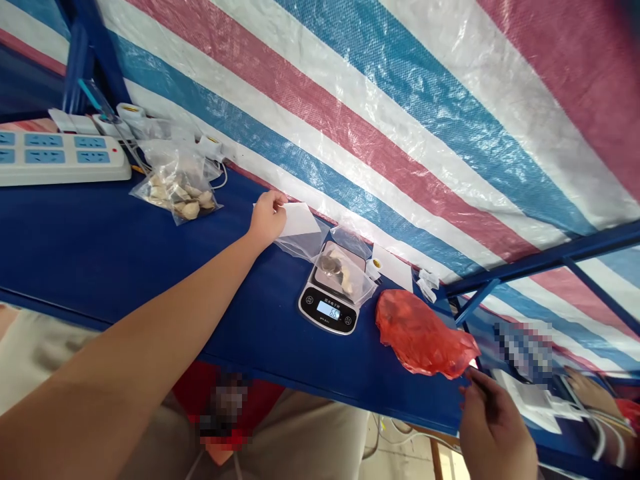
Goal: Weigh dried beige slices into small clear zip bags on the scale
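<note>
My left hand (269, 217) is closed on a white paper slip (299, 219) at the table's back edge. A clear plastic bag (305, 243) lies directly under the slip. In front of me a digital kitchen scale (327, 308) carries a clear zip bag with dark and pale pieces (343, 272); its lit display seems to read 66. To its right lies a crumpled red plastic bag (423, 331), its contents hidden. My right hand (493, 427) has its fingers curled at the red bag's near end, apparently pinching it.
At the left are a power strip (65, 157) and a clear bag of pale dried pieces (183, 197). A white sheet (394, 267) and crumpled tissue (428, 283) lie behind the red bag. Striped sheeting (320, 113) rises behind the blue table (210, 267). Another person's hand (593, 393) is at far right.
</note>
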`<state>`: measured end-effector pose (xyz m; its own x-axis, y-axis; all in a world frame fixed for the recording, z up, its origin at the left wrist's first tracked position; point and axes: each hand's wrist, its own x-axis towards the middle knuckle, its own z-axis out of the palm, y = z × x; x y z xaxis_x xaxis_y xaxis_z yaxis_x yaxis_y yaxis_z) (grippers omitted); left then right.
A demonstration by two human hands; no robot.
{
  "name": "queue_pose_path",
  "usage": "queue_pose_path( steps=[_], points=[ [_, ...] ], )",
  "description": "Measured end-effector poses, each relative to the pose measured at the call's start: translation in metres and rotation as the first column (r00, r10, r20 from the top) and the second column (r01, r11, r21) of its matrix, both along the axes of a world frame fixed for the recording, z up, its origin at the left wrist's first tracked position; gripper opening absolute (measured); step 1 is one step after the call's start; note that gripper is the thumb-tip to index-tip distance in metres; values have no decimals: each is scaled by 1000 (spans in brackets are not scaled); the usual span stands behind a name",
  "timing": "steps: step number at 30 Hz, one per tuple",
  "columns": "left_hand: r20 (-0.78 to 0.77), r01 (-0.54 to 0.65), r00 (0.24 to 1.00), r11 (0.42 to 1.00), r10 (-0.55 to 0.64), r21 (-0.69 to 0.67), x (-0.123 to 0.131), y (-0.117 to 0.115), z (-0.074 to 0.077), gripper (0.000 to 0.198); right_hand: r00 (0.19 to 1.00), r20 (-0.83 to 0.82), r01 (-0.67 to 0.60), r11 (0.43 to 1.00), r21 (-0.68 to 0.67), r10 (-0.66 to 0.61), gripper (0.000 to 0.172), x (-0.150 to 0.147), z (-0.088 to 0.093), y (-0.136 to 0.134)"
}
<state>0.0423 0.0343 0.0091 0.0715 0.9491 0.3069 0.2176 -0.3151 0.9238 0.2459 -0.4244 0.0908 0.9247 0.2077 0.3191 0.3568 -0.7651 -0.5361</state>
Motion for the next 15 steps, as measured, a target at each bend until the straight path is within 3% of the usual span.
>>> queue_pose_path(
  steps=[3, 5, 10, 15],
  points=[
    [-7, -15, 1000, 1000, 15, -17, 0, 2, -1, 24, 998, -28, -61, 985, -164, 57, 37, 27, 8, -1],
    [-10, -6, 1000, 999, 6, -37, 0, 2, -1, 22, 988, -111, -118, 984, -131, 104, 41, 35, 2, 5],
    [-6, 22, 1000, 997, -23, -72, -1, -2, 4, 21, 968, -121, -203, 968, 147, 222, 46, 31, -15, 36],
    [10, 39, 999, 994, -38, -103, -1, -4, 7, 21, 850, -208, -355, 818, 452, 484, 47, 31, -10, 69]
  ],
)
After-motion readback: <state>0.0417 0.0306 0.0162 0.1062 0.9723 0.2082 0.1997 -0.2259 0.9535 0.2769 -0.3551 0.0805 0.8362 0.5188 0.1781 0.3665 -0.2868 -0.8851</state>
